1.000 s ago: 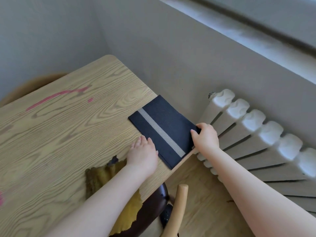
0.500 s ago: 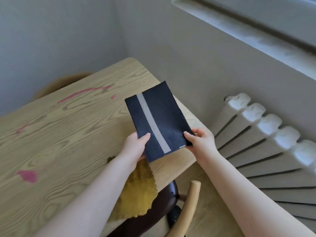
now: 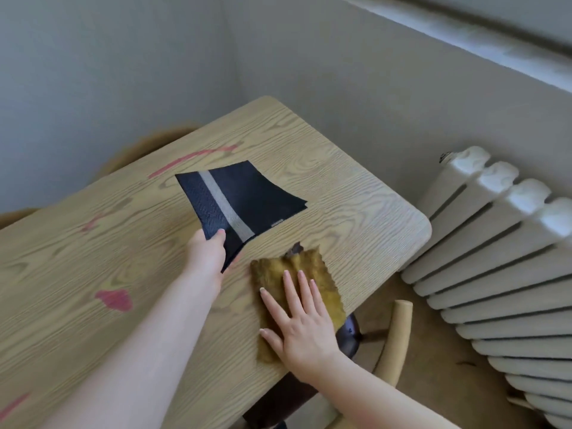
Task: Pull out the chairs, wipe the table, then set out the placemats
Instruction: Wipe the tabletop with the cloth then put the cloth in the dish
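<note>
- Two hands are over the wooden table (image 3: 356,193), which serves as the landmark here.
- One dark placemat (image 3: 247,199) with a single pale stripe is held above the table's middle; the left hand (image 3: 207,255) pinches its near corner, thumb on top, and the far edge curls up. Whether the right edge touches the tabletop cannot be told.
- One mustard-yellow cloth (image 3: 312,283) lies on the table near its right-hand front edge, just right of the placemat's held corner; its near part hangs over that edge.
- The right hand (image 3: 297,320) lies flat on the cloth, fingers straight and spread, pressing it and gripping nothing.
- Several pink smears (image 3: 114,300) mark the tabletop left of the placemat: at least four show.
- One chair (image 3: 399,329) with a curved wooden back and dark seat stands beside the table's front right edge, below the cloth.
- One white ribbed radiator (image 3: 501,243) stands against the wall, right of the table.
</note>
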